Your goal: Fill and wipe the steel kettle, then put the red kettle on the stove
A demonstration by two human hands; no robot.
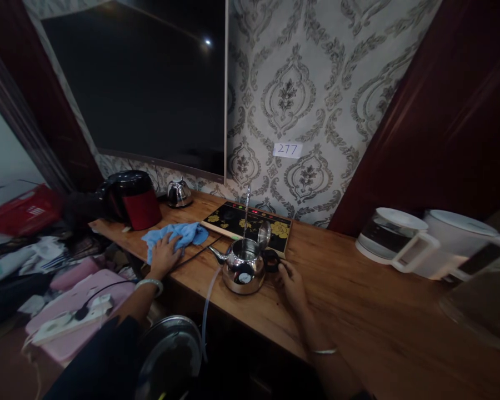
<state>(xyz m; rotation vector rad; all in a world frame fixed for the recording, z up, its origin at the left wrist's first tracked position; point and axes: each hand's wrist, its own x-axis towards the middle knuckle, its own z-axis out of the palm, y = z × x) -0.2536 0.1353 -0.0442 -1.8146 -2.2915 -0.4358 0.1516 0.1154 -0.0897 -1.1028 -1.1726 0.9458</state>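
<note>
A shiny steel kettle [239, 275] sits at the front edge of the wooden counter, its spout pointing left and its lid [265, 234] tilted open. My right hand [292, 286] has its fingers closed at the kettle's black handle [271, 260]. To the left, my left hand [165, 256] rests on a crumpled blue cloth [185, 230], its fingers curled over the fabric. A slim metal spout [247, 208] rises behind the open kettle and ends over its mouth. Just behind lies a black electric stove panel [256, 226] with gold flowers and lit red indicators.
A red-and-black thermos jug [139, 205] and a second small steel kettle [179, 193] stand at the back left. White-handled glass jugs [391, 236] stand on the right. A clear hose [207, 316] hangs over the counter's front edge, beside a round metal-rimmed object [170, 344] below.
</note>
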